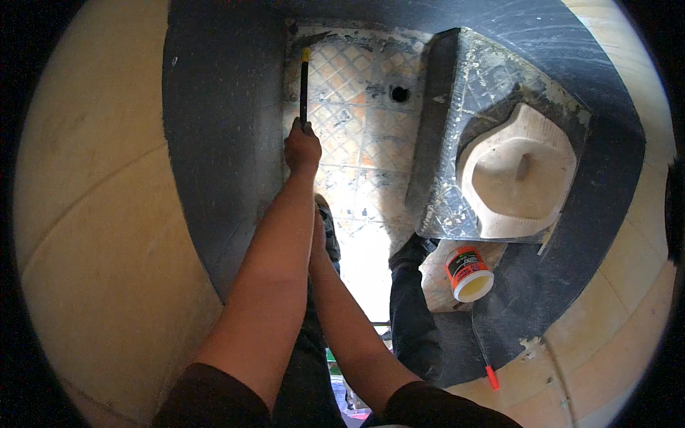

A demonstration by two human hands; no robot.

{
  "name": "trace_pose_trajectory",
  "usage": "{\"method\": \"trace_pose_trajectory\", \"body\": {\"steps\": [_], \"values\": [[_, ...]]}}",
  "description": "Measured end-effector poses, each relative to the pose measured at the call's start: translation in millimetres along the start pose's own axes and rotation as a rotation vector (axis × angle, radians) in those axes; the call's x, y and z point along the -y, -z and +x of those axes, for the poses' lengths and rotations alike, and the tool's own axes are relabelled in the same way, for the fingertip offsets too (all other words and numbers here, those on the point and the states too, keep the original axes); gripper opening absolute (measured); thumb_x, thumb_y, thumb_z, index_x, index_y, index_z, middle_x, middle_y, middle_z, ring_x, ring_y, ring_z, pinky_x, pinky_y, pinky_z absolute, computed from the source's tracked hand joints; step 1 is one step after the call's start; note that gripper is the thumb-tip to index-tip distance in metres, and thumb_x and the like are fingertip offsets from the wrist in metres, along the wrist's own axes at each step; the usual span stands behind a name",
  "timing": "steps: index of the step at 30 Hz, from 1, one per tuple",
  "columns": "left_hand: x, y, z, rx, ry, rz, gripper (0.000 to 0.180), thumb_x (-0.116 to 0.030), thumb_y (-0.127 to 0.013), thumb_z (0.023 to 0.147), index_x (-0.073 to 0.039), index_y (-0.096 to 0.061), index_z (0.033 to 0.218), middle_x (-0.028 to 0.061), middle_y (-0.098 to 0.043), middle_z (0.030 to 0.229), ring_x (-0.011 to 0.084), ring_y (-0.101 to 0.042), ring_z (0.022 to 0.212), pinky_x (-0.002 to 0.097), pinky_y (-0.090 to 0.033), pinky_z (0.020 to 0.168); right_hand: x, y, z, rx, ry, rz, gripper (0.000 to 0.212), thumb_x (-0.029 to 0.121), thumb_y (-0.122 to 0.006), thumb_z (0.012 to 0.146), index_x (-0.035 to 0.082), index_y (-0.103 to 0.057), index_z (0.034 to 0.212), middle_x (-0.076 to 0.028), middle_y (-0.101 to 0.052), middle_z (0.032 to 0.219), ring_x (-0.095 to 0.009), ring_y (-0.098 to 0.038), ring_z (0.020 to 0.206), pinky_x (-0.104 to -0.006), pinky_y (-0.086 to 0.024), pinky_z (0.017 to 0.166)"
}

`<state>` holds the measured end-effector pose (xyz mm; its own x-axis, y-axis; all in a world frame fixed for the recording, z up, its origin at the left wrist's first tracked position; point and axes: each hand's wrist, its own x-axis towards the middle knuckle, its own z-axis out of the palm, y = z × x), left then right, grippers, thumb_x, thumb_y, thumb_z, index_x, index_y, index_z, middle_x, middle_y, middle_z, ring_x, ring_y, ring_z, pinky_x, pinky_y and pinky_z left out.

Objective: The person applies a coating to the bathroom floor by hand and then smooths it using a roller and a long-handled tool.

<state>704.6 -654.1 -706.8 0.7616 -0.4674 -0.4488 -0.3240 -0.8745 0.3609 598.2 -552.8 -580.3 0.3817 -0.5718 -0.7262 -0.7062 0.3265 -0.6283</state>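
Note:
My left hand (303, 151) is closed round a slim black stick with a yellow end (305, 85). The stick points away from me over the tiled floor, close to the dark-coated left wall. My right forearm (349, 310) passes under the left one. Most of my right hand (317, 227) is behind the left forearm, so its fingers and anything in them are hidden. Beyond the stick lies the patterned tile floor (342, 132), smeared with dark marks along its edges.
A pale squat toilet (492, 175) sits on a raised dark step (439, 121) at right. A round drain hole (399, 93) is in the floor. Near my right leg (410, 307) stand an orange bucket (465, 265) and a red-handled tool (492, 378). Walls (221, 135) have a dark lower band.

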Motion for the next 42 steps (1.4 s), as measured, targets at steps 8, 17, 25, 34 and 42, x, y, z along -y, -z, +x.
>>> {"method": "trace_pose_trajectory", "body": {"steps": [8, 17, 25, 34, 42], "values": [[-59, 4, -140, 0.052, 0.075, -0.276, 0.032, -0.03, -0.051, 0.096, -0.007, -0.062, 0.114, 0.0245, -0.067, 0.093, 0.0451, -0.063, 0.092, 0.052, -0.049, 0.08, -32, 85, -93, -0.095, -0.124, -0.102, 0.068, 0.03, -0.057, 0.09, 0.008, -0.029, 0.148, -0.026, -0.067, 0.089, -0.048, -0.063, 0.079, -0.0498, -0.049, 0.066], [-35, -37, -309, 0.373, 0.003, -0.341, 0.042, -0.025, -0.053, 0.097, 0.001, -0.054, 0.13, 0.0271, -0.067, 0.091, 0.041, -0.067, 0.085, 0.0449, -0.052, 0.072, -124, 86, -222, -0.18, -0.272, -0.02, 0.078, 0.022, -0.056, 0.092, 0.008, -0.009, 0.153, -0.021, -0.066, 0.08, -0.04, -0.064, 0.07, -0.0473, -0.047, 0.058], [-36, -78, -312, 0.343, 0.013, -0.388, 0.041, -0.027, -0.049, 0.099, -0.002, -0.054, 0.13, 0.026, -0.067, 0.097, 0.0406, -0.067, 0.09, 0.0438, -0.052, 0.076, -166, 97, -204, -0.142, -0.32, -0.077, 0.076, 0.023, -0.054, 0.092, 0.004, -0.011, 0.151, -0.023, -0.065, 0.079, -0.042, -0.063, 0.07, -0.049, -0.047, 0.059], [-41, -87, -321, 0.337, 0.005, -0.409, 0.043, -0.026, -0.05, 0.099, 0.002, -0.052, 0.132, 0.0283, -0.067, 0.092, 0.0421, -0.067, 0.083, 0.0451, -0.052, 0.072, -187, 105, -205, -0.098, -0.389, -0.095, 0.069, 0.026, -0.053, 0.094, 0.004, -0.018, 0.15, -0.025, -0.063, 0.078, -0.044, -0.062, 0.07, -0.0511, -0.046, 0.058], [-49, -92, -321, 0.255, -0.032, -0.355, 0.045, -0.024, -0.051, 0.098, 0.003, -0.049, 0.134, 0.0267, -0.065, 0.079, 0.0397, -0.067, 0.072, 0.0447, -0.049, 0.063, -195, 111, -205, -0.144, -0.293, -0.072, 0.07, 0.026, -0.051, 0.095, 0.007, -0.015, 0.151, -0.026, -0.064, 0.082, -0.043, -0.064, 0.072, -0.0485, -0.047, 0.058]]}}
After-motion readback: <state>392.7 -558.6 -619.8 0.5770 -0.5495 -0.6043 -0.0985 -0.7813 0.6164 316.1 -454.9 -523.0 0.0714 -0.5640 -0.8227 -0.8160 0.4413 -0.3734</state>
